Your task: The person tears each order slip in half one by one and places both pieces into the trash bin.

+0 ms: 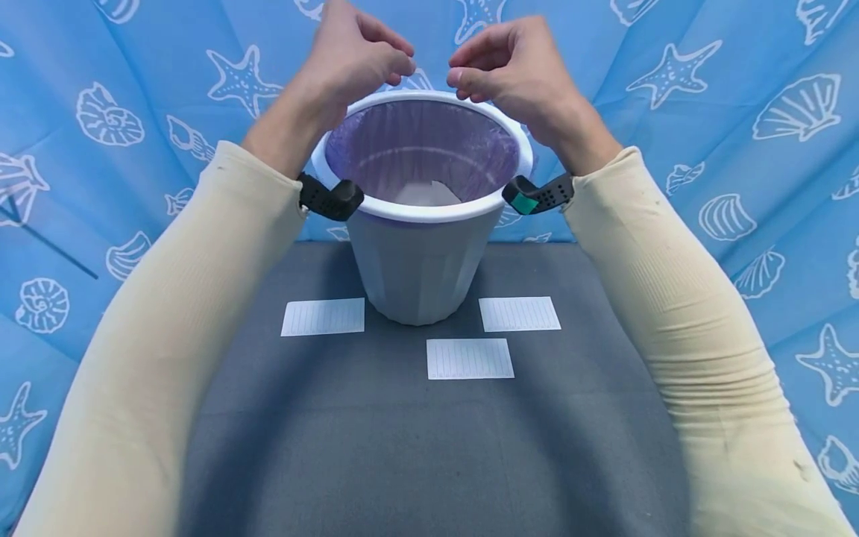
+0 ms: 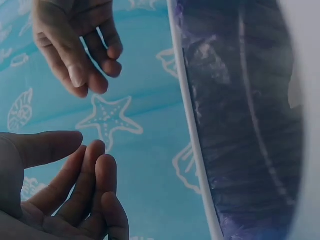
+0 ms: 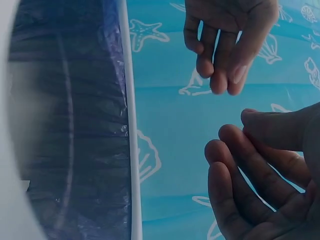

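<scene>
In the head view, a grey bin (image 1: 419, 261) with a white rim (image 1: 423, 212) stands upright on the dark surface (image 1: 429, 447), its long axis vertical and its mouth, lined with purple plastic (image 1: 429, 130), facing up. The left hand (image 1: 359, 63) and right hand (image 1: 520, 71) hang at its far side, fingertips facing each other across a gap, so the mouth lies below them and toward the person; neither hand looks clearly nearer. A pale piece (image 1: 426, 195) shows inside. Three white cards lie near the base: a left card (image 1: 323, 317), a right card (image 1: 520, 314) and a front card (image 1: 470, 359). In the left wrist view, the left hand's fingers bend loosely, thumb close to the fingertips, nothing visible between; the bin is off to the picture's right. In the right wrist view, the right hand is likewise relaxed and holds nothing visible, though whether thumb meets forefinger cannot be told; the bin fills the picture's left side.
</scene>
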Demonstrator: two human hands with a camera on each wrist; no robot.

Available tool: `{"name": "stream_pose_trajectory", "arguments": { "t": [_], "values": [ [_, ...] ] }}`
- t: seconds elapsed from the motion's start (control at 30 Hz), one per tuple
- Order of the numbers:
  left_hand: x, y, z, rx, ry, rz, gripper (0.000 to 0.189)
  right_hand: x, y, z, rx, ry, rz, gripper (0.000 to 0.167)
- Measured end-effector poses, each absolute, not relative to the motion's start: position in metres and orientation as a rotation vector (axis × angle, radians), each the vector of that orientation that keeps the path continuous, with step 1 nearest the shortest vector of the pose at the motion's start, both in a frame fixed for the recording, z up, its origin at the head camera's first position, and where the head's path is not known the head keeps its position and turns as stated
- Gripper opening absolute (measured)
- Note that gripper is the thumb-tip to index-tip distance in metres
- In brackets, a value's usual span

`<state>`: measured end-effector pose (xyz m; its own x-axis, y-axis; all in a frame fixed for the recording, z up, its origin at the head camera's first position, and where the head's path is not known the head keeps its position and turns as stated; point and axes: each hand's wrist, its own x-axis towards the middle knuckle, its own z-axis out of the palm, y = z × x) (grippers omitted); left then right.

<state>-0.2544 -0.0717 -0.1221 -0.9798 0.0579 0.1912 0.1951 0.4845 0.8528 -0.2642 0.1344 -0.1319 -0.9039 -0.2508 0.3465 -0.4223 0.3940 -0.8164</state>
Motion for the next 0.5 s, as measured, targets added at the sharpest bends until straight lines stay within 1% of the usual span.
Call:
{"name": "stream_pose_trajectory", "arguments": {
  "t": [0.13,0.27,0.5],
  "values": [
    [-0.245,-0.076,-0.127,-0.252,-2.581,-1.511,0.028,-0.258,0.138,-0.135,0.621,-2.458,1.578,0.020],
    [-0.231,-0.080,-0.134,-0.317,-2.506,-1.562,0.028,-0.244,0.141,-0.138,0.669,-2.410,1.624,0.017],
    [-0.193,-0.091,-0.149,-0.479,-2.294,-1.648,0.023,-0.211,0.152,-0.147,0.793,-2.242,1.753,0.016]
  ]
}}
